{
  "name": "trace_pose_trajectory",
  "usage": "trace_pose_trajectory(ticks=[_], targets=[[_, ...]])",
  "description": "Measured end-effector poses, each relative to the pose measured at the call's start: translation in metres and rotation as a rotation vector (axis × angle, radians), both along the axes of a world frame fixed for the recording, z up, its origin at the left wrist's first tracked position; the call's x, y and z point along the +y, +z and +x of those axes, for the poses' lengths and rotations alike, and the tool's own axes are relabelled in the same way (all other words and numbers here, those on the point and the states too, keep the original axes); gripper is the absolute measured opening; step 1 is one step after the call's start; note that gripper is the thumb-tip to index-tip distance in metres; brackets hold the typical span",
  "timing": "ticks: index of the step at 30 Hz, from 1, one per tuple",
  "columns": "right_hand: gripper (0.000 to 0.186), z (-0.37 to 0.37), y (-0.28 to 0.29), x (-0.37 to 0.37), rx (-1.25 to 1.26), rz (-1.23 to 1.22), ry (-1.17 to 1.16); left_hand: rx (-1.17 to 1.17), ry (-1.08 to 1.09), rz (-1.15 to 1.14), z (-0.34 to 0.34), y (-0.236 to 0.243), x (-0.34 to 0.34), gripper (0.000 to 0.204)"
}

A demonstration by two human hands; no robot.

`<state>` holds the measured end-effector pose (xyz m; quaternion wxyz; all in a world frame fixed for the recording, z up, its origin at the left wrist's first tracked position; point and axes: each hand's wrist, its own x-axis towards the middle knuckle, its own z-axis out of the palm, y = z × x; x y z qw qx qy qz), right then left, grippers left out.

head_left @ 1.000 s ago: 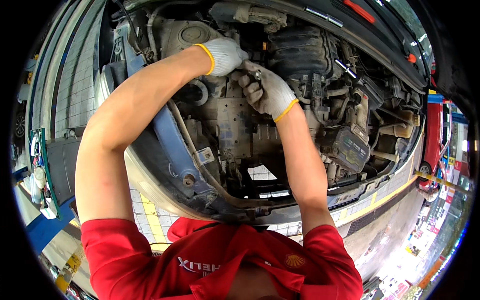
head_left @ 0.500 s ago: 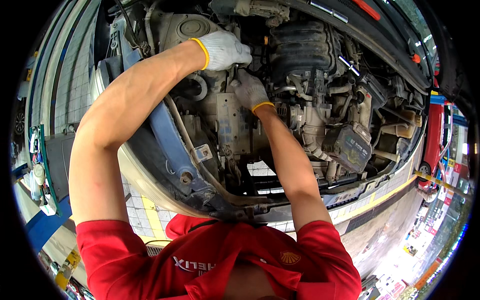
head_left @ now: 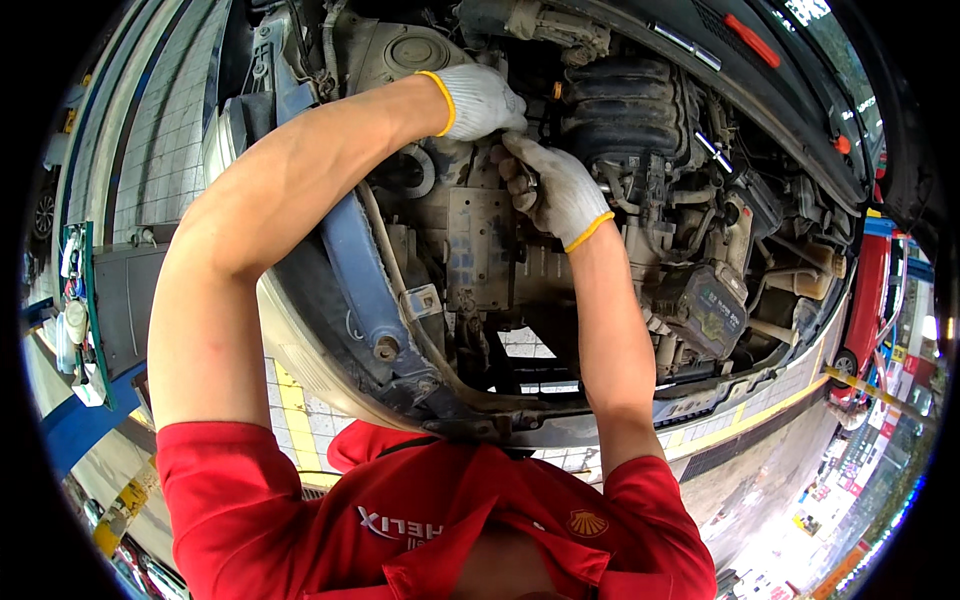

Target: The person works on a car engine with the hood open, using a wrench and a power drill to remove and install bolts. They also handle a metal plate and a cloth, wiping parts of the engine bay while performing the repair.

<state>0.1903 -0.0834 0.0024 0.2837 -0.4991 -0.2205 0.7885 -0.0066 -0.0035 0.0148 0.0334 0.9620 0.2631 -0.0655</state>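
Fingers [head_left: 517, 187] of my right hand [head_left: 562, 192] are curled inward to the palm, inside a white knitted glove with yellow cuff; whether they are grasping something small, I cannot tell, because they hide that place themselves. My left hand [head_left: 483, 103], gloved in the same way, has its back turned up, and its fingers bend down out of my sight, so I also cannot tell if they are clenched on a thing or released. Both hands are very close to each other, the left one higher in my view, over the engine [head_left: 478, 262], which sits in the front of a car. To the left of them I see a dusty cover [head_left: 375, 65] with a round raised part, and below it a curved grey hose [head_left: 424, 172]. A metal shield [head_left: 463, 215] with small holes is beneath the hands. On the right there is a black ribbed manifold [head_left: 622, 110], and beside it a shiny bar [head_left: 714, 152] lies slanting. Farther up rest a chrome tool [head_left: 686, 46] and an orange-red handle [head_left: 752, 40]. A blue-grey body rail [head_left: 365, 270] passes under my left forearm.
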Motion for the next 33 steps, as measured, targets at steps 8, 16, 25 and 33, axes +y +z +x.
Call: trace_pose_trajectory(ticks=[8,16,25,33], targets=[[0.032,0.005,-0.047,-0.006,-0.522,0.599,0.402,0.021,0.033,0.007,0.0,-0.007,-0.001,0.045],[0.045,-0.008,-0.081,-0.003,-0.852,0.79,0.323,0.015,0.024,-0.025,0.001,0.001,-0.002,0.048],[0.046,-0.002,0.009,-0.011,-0.557,0.439,0.402,-0.01,0.002,-0.013,-0.001,-0.007,0.004,0.045],[0.034,0.012,-0.018,0.017,-0.467,0.33,0.46,0.028,0.0,0.025,0.003,-0.004,0.002,0.037]])
